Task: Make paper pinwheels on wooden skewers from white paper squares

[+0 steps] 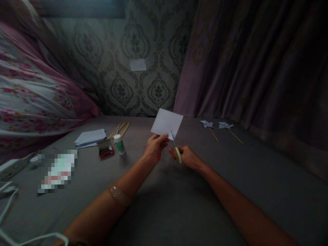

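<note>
My left hand pinches a square sheet of white paper by its lower edge, holding it up above the table. In my right hand is a pair of scissors with a pale yellow-green handle. Their blades reach up over the lower right part of the paper, near its corner. Whether the blades are parted or closed is too small to tell. A bracelet is round my left forearm.
On the left lie a paper stack, wooden sticks, a small open red box and a white-and-green bottle. Two paper pinwheels on sticks lie at the right. A power strip with a white cable sits far left.
</note>
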Tool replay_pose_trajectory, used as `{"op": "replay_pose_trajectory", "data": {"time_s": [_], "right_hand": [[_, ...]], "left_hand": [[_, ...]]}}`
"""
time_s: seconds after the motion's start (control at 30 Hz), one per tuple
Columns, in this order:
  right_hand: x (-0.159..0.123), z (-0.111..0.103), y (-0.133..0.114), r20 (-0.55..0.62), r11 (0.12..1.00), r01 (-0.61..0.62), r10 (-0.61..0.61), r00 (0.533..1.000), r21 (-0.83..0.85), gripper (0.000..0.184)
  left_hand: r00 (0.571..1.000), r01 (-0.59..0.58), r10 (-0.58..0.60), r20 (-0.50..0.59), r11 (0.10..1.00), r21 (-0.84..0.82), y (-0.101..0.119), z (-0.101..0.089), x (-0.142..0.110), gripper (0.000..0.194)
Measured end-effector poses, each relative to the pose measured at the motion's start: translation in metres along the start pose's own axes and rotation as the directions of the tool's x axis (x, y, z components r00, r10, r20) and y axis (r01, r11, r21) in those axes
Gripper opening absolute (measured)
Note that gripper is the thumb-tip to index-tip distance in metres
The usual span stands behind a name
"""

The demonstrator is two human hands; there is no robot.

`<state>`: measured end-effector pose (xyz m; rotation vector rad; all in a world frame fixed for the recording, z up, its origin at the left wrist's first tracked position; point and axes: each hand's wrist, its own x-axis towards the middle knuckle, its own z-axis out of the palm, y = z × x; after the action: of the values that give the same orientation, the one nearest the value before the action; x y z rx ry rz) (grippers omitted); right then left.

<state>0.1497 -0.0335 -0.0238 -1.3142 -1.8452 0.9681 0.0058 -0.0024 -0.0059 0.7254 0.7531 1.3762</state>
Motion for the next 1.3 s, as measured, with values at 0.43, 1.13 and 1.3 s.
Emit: {"op": "replay_pose_trajectory", "data": {"time_s": [0.43,1.13,1.3], "right_hand": [[-0.0011,0.0004,-0.0022,-0.03,1.0,-0.001,0.001,1.0,0.006,0.059],[0.0005,0.002,0.0012,-0.047,1.0,-0.005,0.006,0.999,0.02,0.059],[0.0002,0.0015,0.0006,-0.049,1.0,0.004,-0.003,0.999,0.018,0.058]], "left_hand": [[1.0,-0.005,0.005,0.008,1.0,-0.01,-0.0002,0.0012,-0.0004,0.026],[0.999,0.037,-0.037,-0.001,0.998,-0.055,0.0015,0.0028,-0.0003,0.023],[0.999,0.041,-0.04,0.012,0.997,-0.063,0.0015,0.0024,0.0,0.022]]}}
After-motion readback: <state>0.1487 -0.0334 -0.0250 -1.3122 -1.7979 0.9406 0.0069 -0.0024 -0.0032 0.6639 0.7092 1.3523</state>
